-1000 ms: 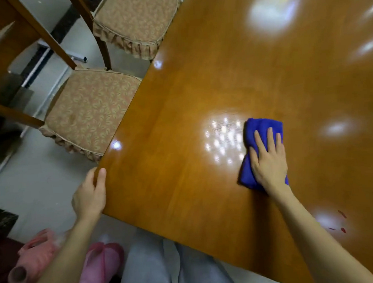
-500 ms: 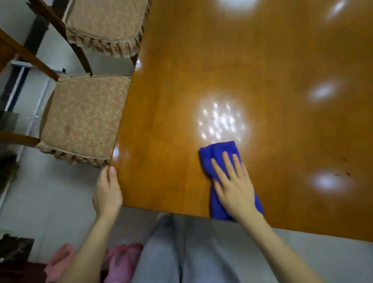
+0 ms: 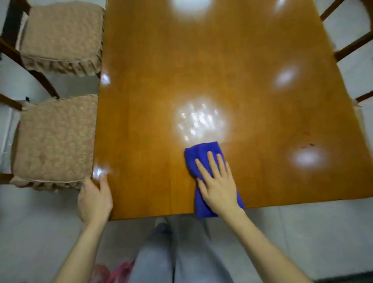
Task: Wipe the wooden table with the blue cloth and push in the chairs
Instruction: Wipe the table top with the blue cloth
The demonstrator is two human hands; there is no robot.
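1. right hand (image 3: 219,187): flat on the blue cloth (image 3: 203,153), fingers (image 3: 211,161) straight and slightly spread, pressing down and gripping nothing.
2. blue cloth: folded into a narrow strip under the right palm. its far end shows beyond the fingertips and its near end hangs just over the near edge of the bench (image 3: 199,65).
3. left hand (image 3: 94,200): at the near left corner of the bench, fingers fairly straight along the left edge, touching it and not curled round anything.
4. near left chair (image 3: 51,144): cushioned seat just beyond the left fingers, tucked against the bench edge.
5. far left chair (image 3: 61,33): well beyond the left fingers, also against that edge.
6. right chair frame (image 3: 353,44): well right of the right fingers, blurred.
7. red specks (image 3: 306,145): on the bench, right of the right fingers.
8. pink slippers (image 3: 115,279): on the floor beside the person's grey trousers (image 3: 172,261).
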